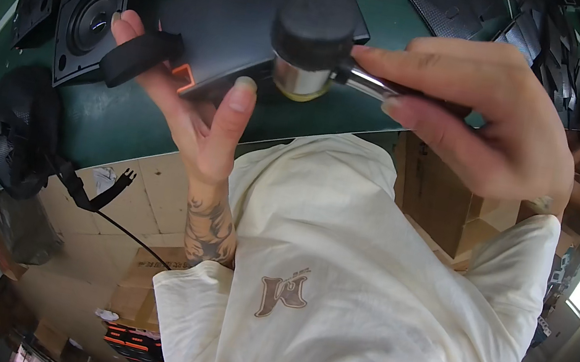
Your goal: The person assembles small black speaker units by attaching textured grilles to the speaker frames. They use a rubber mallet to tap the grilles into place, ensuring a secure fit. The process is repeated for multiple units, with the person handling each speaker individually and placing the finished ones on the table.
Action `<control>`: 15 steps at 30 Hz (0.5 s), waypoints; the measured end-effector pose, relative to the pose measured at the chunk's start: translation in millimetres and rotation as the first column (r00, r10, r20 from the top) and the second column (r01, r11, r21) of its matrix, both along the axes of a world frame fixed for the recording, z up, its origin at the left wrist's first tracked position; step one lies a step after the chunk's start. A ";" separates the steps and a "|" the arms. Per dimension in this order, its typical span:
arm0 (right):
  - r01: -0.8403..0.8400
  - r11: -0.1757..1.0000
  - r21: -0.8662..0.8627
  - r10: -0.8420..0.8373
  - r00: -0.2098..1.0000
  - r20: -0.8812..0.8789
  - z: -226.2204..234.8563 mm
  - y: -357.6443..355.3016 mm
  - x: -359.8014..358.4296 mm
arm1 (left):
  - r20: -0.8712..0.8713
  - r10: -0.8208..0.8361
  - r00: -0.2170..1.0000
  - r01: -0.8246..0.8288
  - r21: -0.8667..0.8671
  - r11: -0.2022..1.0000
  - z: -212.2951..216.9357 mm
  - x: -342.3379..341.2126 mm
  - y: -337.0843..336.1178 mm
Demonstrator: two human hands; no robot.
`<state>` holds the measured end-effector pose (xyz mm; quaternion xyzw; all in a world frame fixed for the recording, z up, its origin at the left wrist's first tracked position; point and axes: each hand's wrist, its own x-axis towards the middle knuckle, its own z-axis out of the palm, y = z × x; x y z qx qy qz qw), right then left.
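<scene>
As the view looks steeply down the person's own cream shirt (334, 282), both hands sit high in the picture over a dark green surface (121, 128).

Item 1, left hand (192, 117): half open, palm turned up, fingers spread. It has hold of a flat dark panel (232, 23) at its near corner, the thumb tip pressed on the panel's lower edge and the fingers underneath, apparently to steady it against a blow. A black foam-like grip or roll (137, 57) lies across the fingers, and a small orange clip (186, 77) shows at the panel's corner beside the palm.

Item 2, right hand (486, 123): closed around the shiny metal shaft of a mallet (313, 42), gripping close behind the head, a choked-up hold that suits short, controlled taps. The mallet's black rubber head with its metal collar rests over the panel's near edge, just beside the left thumb; whether it touches the panel cannot be told.

Item 3, speaker unit (89, 21): black square frame with round cone, on the surface left of the panel, tilted.

Item 4, black fan (23, 134): at the surface's left edge, cable trailing below.

Item 5, cardboard boxes (449, 201): stacked below the surface, right of the shirt.

Item 6, dark mesh grilles (460, 9): piled far right on the surface.
</scene>
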<state>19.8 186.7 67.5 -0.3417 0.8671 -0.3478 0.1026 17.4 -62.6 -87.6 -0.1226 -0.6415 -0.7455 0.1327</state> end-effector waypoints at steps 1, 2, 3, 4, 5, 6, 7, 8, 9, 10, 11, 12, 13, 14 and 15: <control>0.002 1.000 -0.015 -0.002 1.000 -0.003 -1.7 0.3 -1.0 | 0.005 0.004 1.000 -0.004 0.013 1.000 -0.1 0.3 0.2; 0.005 0.999 -0.032 -0.005 1.000 -0.004 -3.6 0.4 -1.2 | 0.010 0.010 1.000 -0.010 0.024 1.000 0.1 0.9 0.7; 0.010 0.996 -0.085 -0.011 1.000 -0.011 -4.1 5.7 -1.4 | 0.015 0.016 1.000 -0.017 0.033 0.999 0.4 1.9 1.3; 0.029 0.992 -0.120 -0.030 1.000 -0.002 -0.1 9.2 0.0 | 0.021 0.012 1.000 -0.013 0.039 0.999 0.9 1.0 1.4; 0.049 0.987 -0.156 -0.049 0.999 0.007 4.2 13.1 1.7 | 0.027 0.008 1.000 -0.009 0.043 0.999 1.5 0.3 1.4; 0.076 0.980 -0.184 -0.072 0.997 0.031 12.8 16.9 4.5 | 0.033 0.004 0.999 -0.005 0.048 0.999 1.8 -0.5 1.3; 0.068 0.981 -0.182 -0.064 0.998 0.023 14.3 18.7 5.4 | 0.033 0.003 0.999 -0.005 0.038 0.999 2.2 -0.2 0.5; 0.057 0.982 -0.178 -0.055 0.998 0.014 17.0 20.7 5.2 | 0.032 0.001 0.999 -0.002 0.029 1.000 2.4 -0.2 -0.6; 0.045 0.984 -0.172 -0.044 0.999 0.007 19.1 21.8 4.8 | 0.033 -0.002 0.999 0.002 0.021 1.000 2.4 -0.7 -1.0; 0.005 0.987 -0.160 -0.006 1.000 -0.004 15.7 23.6 1.0 | 0.019 0.010 1.000 -0.010 0.021 1.000 1.6 -0.7 -0.3; 0.007 0.992 -0.127 -0.008 1.000 -0.011 11.8 16.6 -0.5 | 0.005 0.020 1.000 -0.020 0.023 1.000 -0.8 -0.1 1.2; 0.009 0.996 -0.091 -0.010 1.000 -0.017 8.3 9.5 -2.4 | -0.008 0.029 1.000 -0.029 0.025 0.999 -1.7 -0.4 2.6; 0.008 0.998 -0.058 -0.010 1.000 -0.026 3.3 2.8 -3.2 | -0.016 0.032 0.999 -0.032 0.015 0.999 -1.6 0.1 3.2; 0.041 0.998 -0.038 -0.040 0.999 0.037 -4.4 -3.5 -2.2 | -0.023 0.035 0.999 -0.035 0.004 0.999 -1.3 0.7 3.6; 0.089 0.995 -0.037 -0.087 0.995 0.053 -6.0 -4.1 1.2 | -0.030 0.038 0.999 -0.039 -0.006 0.999 -1.0 1.1 4.2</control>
